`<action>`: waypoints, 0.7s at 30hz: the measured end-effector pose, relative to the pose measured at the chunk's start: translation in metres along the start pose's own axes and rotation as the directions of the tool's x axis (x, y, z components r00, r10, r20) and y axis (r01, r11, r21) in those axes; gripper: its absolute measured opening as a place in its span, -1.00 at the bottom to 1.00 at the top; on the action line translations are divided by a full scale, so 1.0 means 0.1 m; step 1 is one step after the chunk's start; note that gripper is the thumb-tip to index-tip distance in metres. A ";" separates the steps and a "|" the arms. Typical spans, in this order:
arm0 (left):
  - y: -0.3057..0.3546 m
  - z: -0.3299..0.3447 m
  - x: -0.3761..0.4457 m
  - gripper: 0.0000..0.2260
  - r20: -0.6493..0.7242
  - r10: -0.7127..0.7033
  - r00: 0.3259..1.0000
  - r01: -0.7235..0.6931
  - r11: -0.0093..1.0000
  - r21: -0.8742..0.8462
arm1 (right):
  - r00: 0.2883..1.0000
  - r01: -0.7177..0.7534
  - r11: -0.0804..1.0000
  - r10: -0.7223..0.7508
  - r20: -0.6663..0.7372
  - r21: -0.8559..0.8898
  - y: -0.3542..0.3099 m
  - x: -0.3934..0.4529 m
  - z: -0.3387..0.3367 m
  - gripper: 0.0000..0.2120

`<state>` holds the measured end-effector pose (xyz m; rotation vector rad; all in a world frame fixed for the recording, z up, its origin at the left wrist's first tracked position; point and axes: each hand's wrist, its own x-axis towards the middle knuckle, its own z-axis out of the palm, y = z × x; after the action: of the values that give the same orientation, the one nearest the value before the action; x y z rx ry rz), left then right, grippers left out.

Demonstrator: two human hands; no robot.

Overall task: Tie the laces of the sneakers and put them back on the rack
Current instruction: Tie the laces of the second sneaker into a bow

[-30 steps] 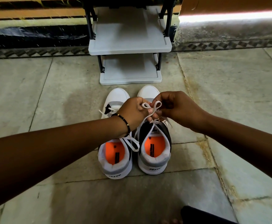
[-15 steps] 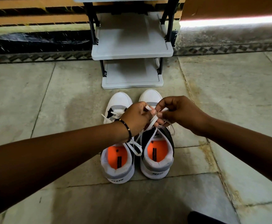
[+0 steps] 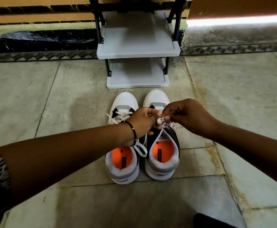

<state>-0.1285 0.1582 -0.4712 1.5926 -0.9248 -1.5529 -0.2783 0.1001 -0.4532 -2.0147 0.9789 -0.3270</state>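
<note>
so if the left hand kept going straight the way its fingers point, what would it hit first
Probably the right hand: the left hand points across at it over the right sneaker, fingertips nearly meeting on the lace.

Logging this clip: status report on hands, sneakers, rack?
Left hand and right hand both pinching white lace over right-side white-and-grey sneaker. Other sneaker unheld. Grey plastic rack shelves unobstructed.

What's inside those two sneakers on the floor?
Each sneaker shows an orange insole with a dark label. Further in toward the toes cannot be seen; the tongues and the left hand cover it.
</note>
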 end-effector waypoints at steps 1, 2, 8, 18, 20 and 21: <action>0.00 0.00 0.00 -0.94 -0.006 -0.003 1.000 0.003 1.000 -0.008 | 0.999 0.042 0.996 -0.042 0.004 -0.082 -0.01 -0.01 -0.01 -0.86; -0.01 0.00 0.00 -0.91 -0.019 0.004 1.000 -0.004 1.000 -0.001 | 0.997 0.075 0.988 -0.074 0.012 -0.137 -0.01 -0.01 -0.02 -0.87; -0.04 0.00 0.01 -0.58 -0.104 0.024 0.994 -0.023 1.000 0.012 | 0.995 0.096 0.962 -0.101 -0.006 -0.254 -0.06 -0.02 -0.01 -0.91; -0.04 -0.05 -0.04 -0.60 0.016 0.379 0.925 -0.337 0.801 0.495 | 0.998 0.026 0.971 -0.037 -0.042 -0.237 -0.10 -0.03 -0.02 -0.96; -0.03 -0.04 -0.05 -0.64 0.011 0.419 0.908 -0.357 0.759 0.544 | 0.997 0.040 0.969 -0.055 -0.058 -0.244 -0.11 -0.04 0.01 -0.96; -0.03 -0.03 -0.05 -0.65 0.012 0.425 0.905 -0.357 0.744 0.565 | 0.995 0.038 0.972 -0.057 -0.077 -0.231 -0.12 -0.05 0.03 -0.96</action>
<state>-0.1259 0.1635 -0.4712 1.6951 -1.6360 -0.9161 -0.2740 0.1093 -0.4449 -2.2521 1.0621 -0.3379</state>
